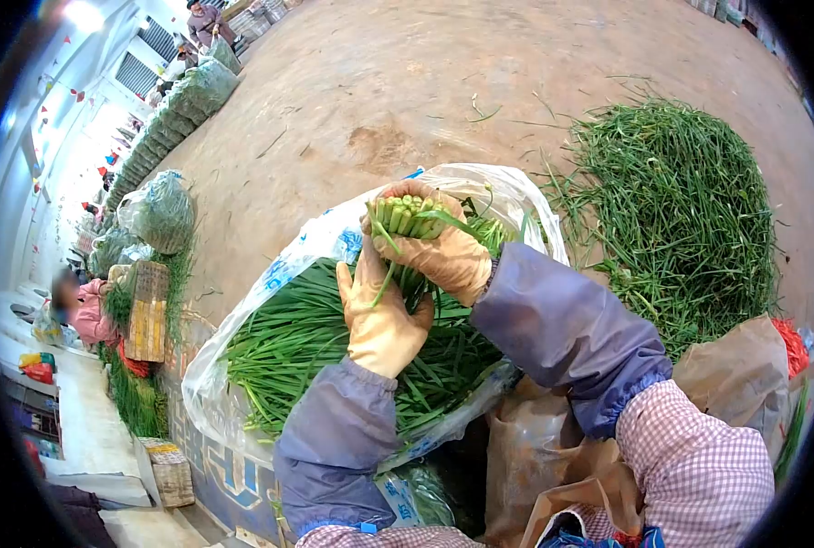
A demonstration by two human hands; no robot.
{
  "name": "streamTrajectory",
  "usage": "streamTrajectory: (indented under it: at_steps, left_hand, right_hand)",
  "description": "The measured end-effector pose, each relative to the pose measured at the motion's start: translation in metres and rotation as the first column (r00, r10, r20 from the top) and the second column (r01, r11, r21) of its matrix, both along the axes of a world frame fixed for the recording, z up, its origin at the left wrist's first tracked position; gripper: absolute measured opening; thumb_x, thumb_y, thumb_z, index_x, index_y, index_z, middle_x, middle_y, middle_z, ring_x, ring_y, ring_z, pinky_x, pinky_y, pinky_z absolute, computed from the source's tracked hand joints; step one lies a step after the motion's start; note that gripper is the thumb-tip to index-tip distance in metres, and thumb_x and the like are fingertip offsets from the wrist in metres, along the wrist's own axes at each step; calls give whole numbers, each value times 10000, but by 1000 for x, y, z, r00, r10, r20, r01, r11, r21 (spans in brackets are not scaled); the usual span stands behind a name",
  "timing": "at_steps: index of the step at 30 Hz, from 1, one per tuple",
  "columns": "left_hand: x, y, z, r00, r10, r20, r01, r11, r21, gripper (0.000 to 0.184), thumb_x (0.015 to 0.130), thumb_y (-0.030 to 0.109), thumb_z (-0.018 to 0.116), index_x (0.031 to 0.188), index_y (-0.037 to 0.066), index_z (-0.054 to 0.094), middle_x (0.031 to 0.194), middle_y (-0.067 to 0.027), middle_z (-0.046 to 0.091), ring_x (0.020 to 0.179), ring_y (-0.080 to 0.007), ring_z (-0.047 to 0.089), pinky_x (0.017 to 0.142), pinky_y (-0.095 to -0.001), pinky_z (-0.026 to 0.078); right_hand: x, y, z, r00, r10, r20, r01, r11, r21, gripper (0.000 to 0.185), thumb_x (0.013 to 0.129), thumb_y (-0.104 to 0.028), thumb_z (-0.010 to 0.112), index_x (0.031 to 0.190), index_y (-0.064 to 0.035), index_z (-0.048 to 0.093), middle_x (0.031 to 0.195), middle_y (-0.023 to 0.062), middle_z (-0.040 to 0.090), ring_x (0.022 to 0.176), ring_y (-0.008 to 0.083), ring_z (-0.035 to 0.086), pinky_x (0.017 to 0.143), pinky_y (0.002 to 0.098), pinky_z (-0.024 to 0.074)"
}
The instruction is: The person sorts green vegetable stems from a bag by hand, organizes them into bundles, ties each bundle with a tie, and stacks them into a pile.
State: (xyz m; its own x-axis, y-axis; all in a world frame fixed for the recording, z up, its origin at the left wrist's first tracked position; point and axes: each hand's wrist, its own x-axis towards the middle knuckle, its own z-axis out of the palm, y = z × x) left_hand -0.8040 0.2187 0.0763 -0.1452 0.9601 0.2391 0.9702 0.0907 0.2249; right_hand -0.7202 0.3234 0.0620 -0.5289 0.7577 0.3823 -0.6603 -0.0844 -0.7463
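My right hand [448, 256], in a pale glove, is wrapped round a bundle of green stems [407, 216], whose cut ends face up. Just below and to the left, my left hand [375, 315], gloved too, is raised against the bundle with its thumb and fingers apart; its upper fingers are partly hidden behind the stems. Both hands are above an open clear plastic bag [220, 365] with blue print. Long green leafy stalks [283, 324] fill the bag.
A large heap of loose green stalks [681, 210] lies on the floor at right. Brown paper [735, 365] is near my right sleeve. Filled bags [165, 212] line the left side, beside a wooden crate [148, 310] and a person in pink [92, 310]. Another person [208, 26] stands far back.
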Motion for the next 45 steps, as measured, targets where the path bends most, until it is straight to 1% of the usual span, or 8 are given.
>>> streamTrajectory:
  at_steps: [7,11,27,33,34,36,39,45]
  left_hand:
    - [-66,-18,22,830,-154,536,83,984,155,812,868,584,585,1418,16,396,1421,-166,464,1349,-286,389,1143,-406,238]
    - [-131,-36,-36,958,198,207,-178,978,-112,601,968,599,330,1341,174,535,1353,-89,548,1355,-295,392,1161,-466,114]
    - [-96,-39,-4,920,362,-149,-389,886,-253,439,905,437,543,1224,150,637,1212,-165,626,1133,-348,568,1058,-410,350]
    - [-153,-59,-19,899,112,424,-157,985,73,348,874,258,675,1176,84,657,1182,-130,655,1064,-231,632,949,-289,468]
    - [-142,-57,7,803,515,-299,-553,832,-51,277,897,205,656,1141,74,671,1116,-121,683,998,-224,658,899,-284,503]
    - [-115,-72,47,511,-45,858,-586,712,386,236,915,191,635,1107,62,682,1048,-105,703,959,-215,663,875,-292,519]
    - [-45,-83,82,781,45,622,-469,700,538,230,919,193,629,1085,44,688,1035,-102,705,930,-210,666,866,-281,519]
    - [119,-52,167,725,-579,374,393,793,467,474,934,370,592,1260,26,581,1242,-132,620,1185,-223,552,1029,-364,408]
  right_hand:
    - [5,22,7,982,-8,-187,-36,973,-230,288,752,-32,772,994,-95,631,880,6,670,800,146,656,704,310,566]
    - [40,38,21,985,37,-169,-93,936,-339,365,772,2,690,1112,-17,558,917,97,654,828,223,674,798,386,587]
    - [319,53,141,872,-447,-197,481,858,182,284,832,-129,638,1089,-24,579,949,141,649,868,259,656,776,386,561]
    - [349,2,162,799,-507,-324,568,812,130,356,851,-142,610,1179,-29,528,990,147,640,902,307,644,810,433,554]
    - [371,10,153,828,-463,-318,523,842,136,382,867,-142,595,1216,-8,514,1046,152,639,969,317,634,866,447,542]
    - [387,1,148,831,-518,-203,545,832,105,422,879,-157,584,1255,15,500,1101,161,638,1046,338,621,938,474,518]
    - [404,-16,131,843,-435,-315,476,877,63,429,829,-124,637,1211,34,524,1077,198,648,979,349,645,898,466,539]
    - [415,-56,147,883,-302,-360,383,907,177,387,856,-222,586,1170,-1,533,1068,155,626,1020,347,618,1000,546,453]
